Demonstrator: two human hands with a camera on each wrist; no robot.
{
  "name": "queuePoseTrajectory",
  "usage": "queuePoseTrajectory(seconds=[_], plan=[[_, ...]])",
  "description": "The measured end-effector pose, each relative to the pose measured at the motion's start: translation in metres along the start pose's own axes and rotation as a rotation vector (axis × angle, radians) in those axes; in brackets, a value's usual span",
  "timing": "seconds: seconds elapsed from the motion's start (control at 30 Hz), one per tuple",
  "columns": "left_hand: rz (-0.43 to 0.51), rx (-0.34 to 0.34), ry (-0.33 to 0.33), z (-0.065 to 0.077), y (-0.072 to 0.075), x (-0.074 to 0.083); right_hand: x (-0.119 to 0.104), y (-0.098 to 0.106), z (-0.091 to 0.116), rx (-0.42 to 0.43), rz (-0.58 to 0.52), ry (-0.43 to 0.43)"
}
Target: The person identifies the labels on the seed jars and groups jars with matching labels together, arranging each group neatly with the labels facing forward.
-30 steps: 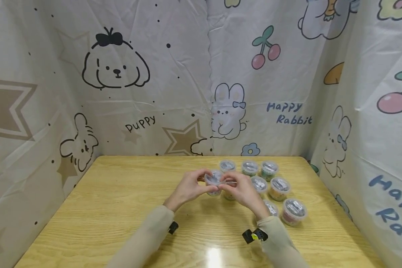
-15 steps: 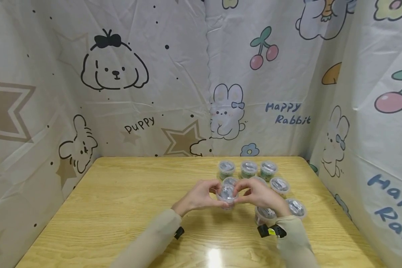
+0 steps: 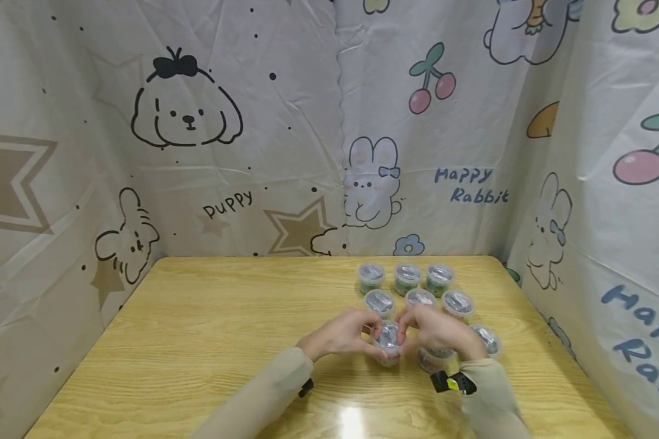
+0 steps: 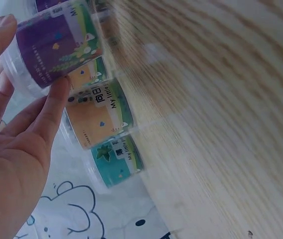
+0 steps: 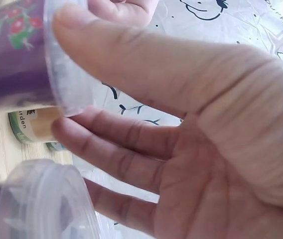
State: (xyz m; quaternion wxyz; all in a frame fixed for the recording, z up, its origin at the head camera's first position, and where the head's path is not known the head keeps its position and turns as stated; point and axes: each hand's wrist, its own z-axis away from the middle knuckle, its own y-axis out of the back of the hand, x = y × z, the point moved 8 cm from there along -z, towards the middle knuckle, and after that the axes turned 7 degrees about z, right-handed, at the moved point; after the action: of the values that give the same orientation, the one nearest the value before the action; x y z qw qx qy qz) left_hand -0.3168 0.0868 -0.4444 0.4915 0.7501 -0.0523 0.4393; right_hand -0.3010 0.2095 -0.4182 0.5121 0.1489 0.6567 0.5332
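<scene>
A clear-lidded plastic tub with a purple label [image 4: 57,45] is between both hands, at the front left of the group of tubs. My left hand [image 3: 345,335] holds its left side by the lid rim, thumb in front and fingers behind. From the other side my right hand [image 3: 436,332] grips the same lid rim [image 5: 69,64] between thumb and fingers. Whether the tub's base touches the table cannot be told. Just behind it stands an orange-labelled tub [image 4: 99,117], and farther back a teal-labelled tub [image 4: 117,162]. Another purple tub [image 3: 432,361] stands beside it, partly under my right hand.
Tubs at the back [image 3: 407,278] form a row, with more tubs [image 3: 379,302] in front of them and one [image 3: 487,341] at the right, partly hidden by my right arm. The wooden table [image 3: 225,317] ends at a printed cloth [image 3: 302,122] behind and on both sides.
Both hands have brought the tub right and toward the person, from left of the middle row to in front of it. It stays in both hands throughout.
</scene>
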Motion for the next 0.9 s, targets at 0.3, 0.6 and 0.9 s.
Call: queuePoseTrajectory(seconds=[0.3,0.6,0.9], plan=[[-0.028,-0.022,-0.031,-0.002,-0.006,0.003,0.001,-0.006,-0.002,-0.052,0.026,0.010],[-0.017,-0.017,-0.019,-0.002,-0.007,-0.001,0.001,-0.006,-0.004,-0.063,0.040,-0.002],[0.090,0.027,0.080,0.006,0.008,-0.009,-0.005,0.009,-0.010,0.082,0.042,-0.030]])
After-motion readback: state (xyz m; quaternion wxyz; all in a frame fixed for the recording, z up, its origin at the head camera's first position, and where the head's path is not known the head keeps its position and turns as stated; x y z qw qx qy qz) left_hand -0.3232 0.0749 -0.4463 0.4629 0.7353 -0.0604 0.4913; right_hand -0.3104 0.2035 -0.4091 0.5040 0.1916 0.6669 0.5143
